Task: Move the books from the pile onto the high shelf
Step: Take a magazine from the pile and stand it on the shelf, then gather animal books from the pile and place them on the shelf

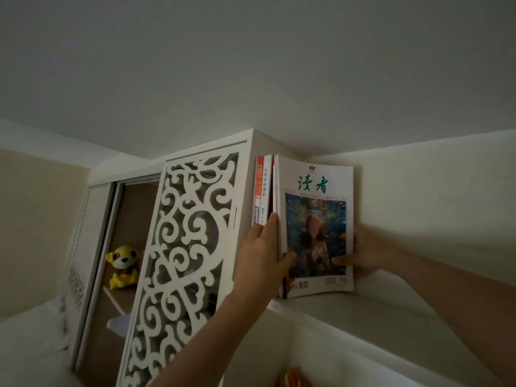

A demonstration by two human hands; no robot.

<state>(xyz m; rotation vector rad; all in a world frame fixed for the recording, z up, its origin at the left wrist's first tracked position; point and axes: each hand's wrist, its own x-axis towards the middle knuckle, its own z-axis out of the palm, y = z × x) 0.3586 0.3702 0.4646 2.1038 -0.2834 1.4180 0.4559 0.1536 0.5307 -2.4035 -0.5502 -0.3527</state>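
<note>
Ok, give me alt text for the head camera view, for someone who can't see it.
Two hands hold a magazine upright on a high white shelf, the left hand at its spine, the right hand at its outer edge. Other books stand between it and a white fretwork cabinet, with a yellow plush toy inside.

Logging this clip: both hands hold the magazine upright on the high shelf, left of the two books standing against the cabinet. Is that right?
Not quite. The head view shows the magazine to the right of the two books, not left. The rest holds: the left hand and right hand hold it upright on the high shelf, and the books stand against the cabinet.
</note>
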